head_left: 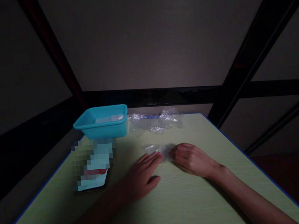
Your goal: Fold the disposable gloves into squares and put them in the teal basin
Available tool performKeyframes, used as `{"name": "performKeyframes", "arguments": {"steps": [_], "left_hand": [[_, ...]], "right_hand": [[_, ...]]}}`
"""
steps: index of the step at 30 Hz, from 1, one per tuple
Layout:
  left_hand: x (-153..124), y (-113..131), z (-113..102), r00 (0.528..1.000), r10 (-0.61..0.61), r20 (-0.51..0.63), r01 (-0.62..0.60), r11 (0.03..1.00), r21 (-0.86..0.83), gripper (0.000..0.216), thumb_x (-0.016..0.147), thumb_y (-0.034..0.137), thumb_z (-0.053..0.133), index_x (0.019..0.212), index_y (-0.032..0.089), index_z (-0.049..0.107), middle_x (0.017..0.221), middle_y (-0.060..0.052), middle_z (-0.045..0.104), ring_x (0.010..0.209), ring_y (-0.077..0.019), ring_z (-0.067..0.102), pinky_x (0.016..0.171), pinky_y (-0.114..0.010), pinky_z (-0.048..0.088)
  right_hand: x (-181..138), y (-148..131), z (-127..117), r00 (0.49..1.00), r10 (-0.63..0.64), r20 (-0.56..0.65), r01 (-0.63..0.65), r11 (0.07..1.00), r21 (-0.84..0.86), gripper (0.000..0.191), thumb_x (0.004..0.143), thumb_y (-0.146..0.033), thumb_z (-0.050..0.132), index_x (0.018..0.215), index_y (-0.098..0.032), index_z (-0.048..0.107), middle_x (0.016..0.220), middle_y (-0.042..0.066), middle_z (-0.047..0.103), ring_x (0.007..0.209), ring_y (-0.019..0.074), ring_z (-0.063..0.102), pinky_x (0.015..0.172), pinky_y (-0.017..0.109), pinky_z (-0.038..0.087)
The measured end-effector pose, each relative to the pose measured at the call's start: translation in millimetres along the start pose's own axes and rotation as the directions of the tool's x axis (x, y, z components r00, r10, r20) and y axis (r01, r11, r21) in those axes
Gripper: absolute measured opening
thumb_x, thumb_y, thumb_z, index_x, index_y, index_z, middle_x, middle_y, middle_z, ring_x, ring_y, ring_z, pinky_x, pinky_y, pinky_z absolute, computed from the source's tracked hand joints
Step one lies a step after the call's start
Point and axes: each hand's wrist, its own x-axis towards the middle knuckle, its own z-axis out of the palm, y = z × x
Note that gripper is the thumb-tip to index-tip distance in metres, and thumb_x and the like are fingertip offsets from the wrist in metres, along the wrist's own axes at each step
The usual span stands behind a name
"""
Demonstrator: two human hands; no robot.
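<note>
My left hand (143,174) lies flat on the pale green table (187,198) with its fingers stretched out, their tips touching a small clear plastic bag (157,148). My right hand (190,158) sits just right of it, fingers curled and pinching the bag's right end. The bag lies crumpled on the table between the two hands.
A turquoise plastic tub (102,123) stands at the far left of the table. A heap of clear plastic bags (154,122) lies at the far edge. A phone (94,164) with a lit screen rests left of my left hand. Dark metal frame bars rise behind the table.
</note>
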Motion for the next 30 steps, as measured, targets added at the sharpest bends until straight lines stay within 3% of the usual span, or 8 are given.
{"name": "performKeyframes", "arguments": {"steps": [4,8,12,18,21,25,28,30], "left_hand": [[5,3,8,0.984,-0.012,-0.18,0.025,0.997,0.068,0.045,0.078,0.014,0.049,0.123,0.009,0.049,0.124,-0.015,0.055,0.115,-0.0236,0.051,0.104,-0.043,0.033],[9,8,15,0.941,0.067,-0.332,-0.009,0.985,0.174,0.031,0.081,0.016,0.047,0.109,0.009,0.059,0.113,-0.015,0.063,0.106,-0.0248,0.058,0.098,-0.042,0.042],[10,11,19,0.914,0.129,-0.386,-0.033,0.969,0.246,0.027,0.085,0.008,0.039,0.096,0.01,0.064,0.1,-0.014,0.068,0.095,-0.0213,0.064,0.09,-0.036,0.049],[9,10,12,0.91,0.104,-0.402,-0.045,0.987,0.152,0.03,0.081,0.004,0.039,0.09,0.014,0.066,0.095,-0.01,0.07,0.085,-0.0196,0.067,0.083,-0.035,0.053],[7,10,9,0.898,0.114,-0.425,-0.067,0.99,0.122,0.03,0.079,0.004,0.041,0.09,0.014,0.066,0.094,-0.01,0.071,0.085,-0.0195,0.067,0.083,-0.035,0.053],[5,10,9,0.882,0.116,-0.456,-0.099,0.993,0.061,0.031,0.08,0.006,0.04,0.095,0.015,0.066,0.095,-0.009,0.07,0.086,-0.018,0.067,0.082,-0.033,0.053],[5,12,7,0.878,0.064,-0.474,-0.104,0.993,-0.06,0.03,0.082,0.009,0.04,0.094,0.015,0.066,0.092,-0.009,0.071,0.081,-0.0178,0.067,0.078,-0.031,0.053],[4,16,4,0.89,-0.028,-0.456,-0.065,0.98,-0.186,0.027,0.082,0.013,0.04,0.083,0.015,0.068,0.079,-0.007,0.071,0.069,-0.0163,0.065,0.068,-0.027,0.052]], "right_hand": [[7,-10,-5,1.0,0.001,-0.023,-0.001,1.0,0.011,0.03,0.09,-0.015,0.037,0.067,-0.015,0.057,0.067,0.006,0.061,0.067,0.0173,0.051,0.068,0.031,0.042],[14,-24,-10,0.998,0.003,-0.057,-0.002,1.0,0.027,0.029,0.089,-0.016,0.036,0.067,-0.017,0.056,0.062,0.005,0.058,0.064,0.0175,0.049,0.066,0.032,0.04],[17,-31,-8,0.996,-0.007,-0.094,0.011,0.999,0.042,0.027,0.088,-0.015,0.038,0.068,-0.016,0.055,0.061,0.003,0.057,0.06,0.0164,0.048,0.061,0.03,0.037],[3,-13,5,0.992,0.12,0.038,-0.125,0.957,0.262,0.014,0.084,-0.021,0.047,0.086,-0.015,0.059,0.08,0.008,0.065,0.078,0.0183,0.058,0.07,0.031,0.044],[1,-5,11,0.981,0.185,0.053,-0.189,0.877,0.442,0.017,0.079,-0.015,0.052,0.094,-0.015,0.061,0.093,0.009,0.067,0.09,0.0188,0.06,0.081,0.033,0.046],[6,-6,19,0.975,0.222,-0.007,-0.165,0.744,0.648,0.016,0.079,-0.015,0.052,0.091,-0.017,0.063,0.094,0.008,0.069,0.096,0.0183,0.061,0.086,0.034,0.046],[10,-10,20,0.943,0.329,-0.035,-0.18,0.599,0.78,0.013,0.08,-0.019,0.051,0.08,-0.018,0.064,0.087,0.009,0.07,0.092,0.019,0.062,0.079,0.033,0.049],[11,-14,19,0.898,0.44,0.033,-0.261,0.47,0.843,0.012,0.079,-0.024,0.054,0.075,-0.016,0.064,0.078,0.008,0.069,0.078,0.0177,0.064,0.066,0.028,0.05]]}}
